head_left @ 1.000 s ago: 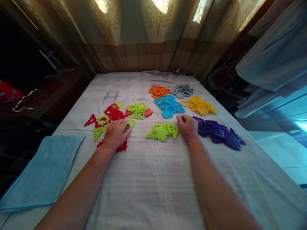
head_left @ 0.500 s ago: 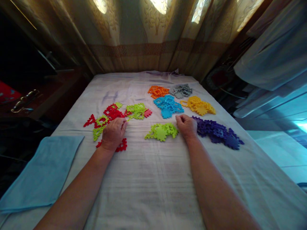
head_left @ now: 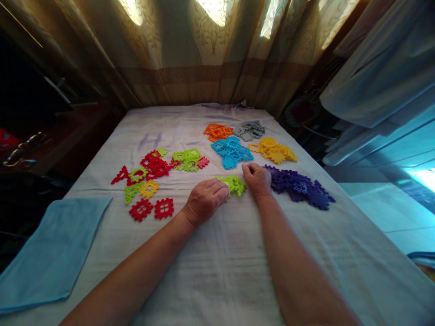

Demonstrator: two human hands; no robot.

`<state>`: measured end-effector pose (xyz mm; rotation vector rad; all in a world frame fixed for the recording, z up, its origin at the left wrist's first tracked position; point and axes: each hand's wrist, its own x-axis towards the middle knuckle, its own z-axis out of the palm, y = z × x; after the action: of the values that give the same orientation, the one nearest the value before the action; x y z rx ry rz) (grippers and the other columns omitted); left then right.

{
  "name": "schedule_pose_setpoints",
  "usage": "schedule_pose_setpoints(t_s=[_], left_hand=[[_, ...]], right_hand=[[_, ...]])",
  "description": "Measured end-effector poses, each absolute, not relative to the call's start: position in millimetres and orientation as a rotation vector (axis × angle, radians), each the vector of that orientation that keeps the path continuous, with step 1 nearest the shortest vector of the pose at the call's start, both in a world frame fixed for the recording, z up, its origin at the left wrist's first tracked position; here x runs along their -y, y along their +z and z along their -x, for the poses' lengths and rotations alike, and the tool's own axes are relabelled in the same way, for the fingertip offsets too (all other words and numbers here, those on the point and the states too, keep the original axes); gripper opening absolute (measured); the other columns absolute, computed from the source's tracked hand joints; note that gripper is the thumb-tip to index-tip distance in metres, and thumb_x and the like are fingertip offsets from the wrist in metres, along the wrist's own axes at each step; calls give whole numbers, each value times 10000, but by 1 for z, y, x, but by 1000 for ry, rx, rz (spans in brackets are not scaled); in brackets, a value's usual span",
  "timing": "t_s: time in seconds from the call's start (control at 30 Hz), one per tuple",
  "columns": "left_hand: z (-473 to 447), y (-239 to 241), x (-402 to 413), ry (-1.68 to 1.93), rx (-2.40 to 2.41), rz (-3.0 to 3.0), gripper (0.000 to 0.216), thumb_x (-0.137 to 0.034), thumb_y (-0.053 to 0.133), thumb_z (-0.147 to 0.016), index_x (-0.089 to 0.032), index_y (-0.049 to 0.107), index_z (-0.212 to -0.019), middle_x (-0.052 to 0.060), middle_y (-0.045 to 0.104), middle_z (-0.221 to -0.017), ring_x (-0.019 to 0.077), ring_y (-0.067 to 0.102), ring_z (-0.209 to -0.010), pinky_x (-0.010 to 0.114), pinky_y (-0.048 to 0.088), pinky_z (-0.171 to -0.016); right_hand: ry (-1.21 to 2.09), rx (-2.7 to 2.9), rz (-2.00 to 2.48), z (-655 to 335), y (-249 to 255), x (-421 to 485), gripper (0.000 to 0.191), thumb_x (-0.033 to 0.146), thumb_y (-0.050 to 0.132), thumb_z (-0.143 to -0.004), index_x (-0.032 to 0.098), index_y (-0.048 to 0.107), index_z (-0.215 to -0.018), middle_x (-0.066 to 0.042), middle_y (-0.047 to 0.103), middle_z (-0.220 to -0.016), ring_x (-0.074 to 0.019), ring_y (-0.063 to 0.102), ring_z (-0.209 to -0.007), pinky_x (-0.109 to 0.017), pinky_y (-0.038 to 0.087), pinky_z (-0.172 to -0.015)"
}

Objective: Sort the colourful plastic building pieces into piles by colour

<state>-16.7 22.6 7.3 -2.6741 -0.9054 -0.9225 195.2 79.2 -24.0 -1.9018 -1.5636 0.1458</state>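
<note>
My left hand (head_left: 205, 199) lies on the near left side of a small lime green pile of flat plastic pieces (head_left: 235, 184), fingers curled down over a green piece. Knuckles up, my right hand (head_left: 256, 179) rests in a loose fist just right of that pile, beside the purple pile (head_left: 299, 185). Further left lies a mixed red and green scatter (head_left: 154, 164), with one yellow piece (head_left: 148, 188) and two red squares (head_left: 151, 209) nearer me.
Sorted piles sit at the back right: blue (head_left: 231, 151), orange (head_left: 216, 131), grey (head_left: 248, 130), yellow (head_left: 273, 151). Everything lies on a white sheet (head_left: 210, 271). A folded blue cloth (head_left: 50, 253) is at the near left. Curtains (head_left: 204, 68) hang behind, and dark furniture (head_left: 34, 149) stands left.
My left hand left the red and green scatter and moved right onto the lime green pile, uncovering the yellow piece and the red squares. My right hand kept its place.
</note>
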Motion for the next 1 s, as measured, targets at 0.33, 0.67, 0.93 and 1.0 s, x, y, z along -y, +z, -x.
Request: schedule_pose_setpoints(t_s=[0.33,0.67,0.93,1.0], left_hand=[[34,3,-31,-932,1074,2691,228,-383,544,-944,-202,669,-1005,68,730,-1020,198,651,-1009,344,515,-924],[91,1,-90,-558,1841,2433,451,-353,620,-840,-181,592,-1256,135,597,-1333,308,523,-1243,462,404,-1062],[91,0,-93,-513,1852,2413,365,-412,641,-828,-217,639,-1137,110,628,-1251,298,537,-1185,446,404,-1025],[93,3,-90,-503,1855,2443,385,-431,667,-808,-206,639,-1119,116,626,-1262,304,535,-1198,453,397,-1034]], right_hand=[[166,1561,1889,-194,-22,-78,362,464,458,-847,208,667,-702,-42,668,-641,-175,568,-612,-269,367,-617],[159,1568,1893,-195,-24,-79,362,469,463,-851,217,666,-688,-43,672,-637,-178,570,-607,-270,364,-606],[132,1575,1896,-196,-25,-80,361,460,458,-852,217,678,-701,-47,681,-652,-184,578,-627,-270,369,-607],[133,1581,1901,-196,-25,-80,363,462,456,-853,214,676,-703,-48,678,-653,-184,575,-625,-272,367,-607]])
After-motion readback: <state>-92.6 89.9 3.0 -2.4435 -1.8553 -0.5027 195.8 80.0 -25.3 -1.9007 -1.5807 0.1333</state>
